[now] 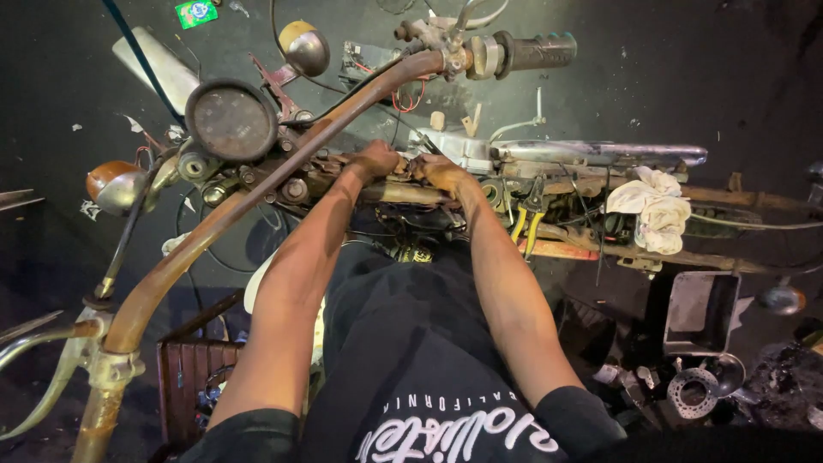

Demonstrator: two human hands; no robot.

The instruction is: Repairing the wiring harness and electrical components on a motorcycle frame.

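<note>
1. Head view, looking down on a stripped old motorcycle frame (729, 199) lying across the scene; both bare arms reach far, to its middle.
2. Left hand (375, 159) – fingers curled down onto the rusty frame tube just right of the steering head; whether it grips a small part there I cannot tell.
3. Right hand (439, 171) – just beside the left one, nearly touching, fingers bent over the same spot; its hold is hidden by the knuckles.
4. Rusty handlebar (206, 231) runs from near left to far right, passing over the left forearm's side; its black grip (540, 51) sits at the far end.
5. Round speedometer (231, 121) stands left of the hands – dusty glass, dial unreadable.
6. Two turn-signal lamps: one orange (110, 184) at far left, one yellow-topped (302, 47) beyond the speedometer.
7. Pliers with yellow handles (527, 221) hang in the frame just right of the right wrist.
8. White rag (656, 210) lies bunched on the frame, well right of the hands.
9. Metal tray (701, 313) and a toothed sprocket (693, 393) lie on the dark floor at near right.
</note>
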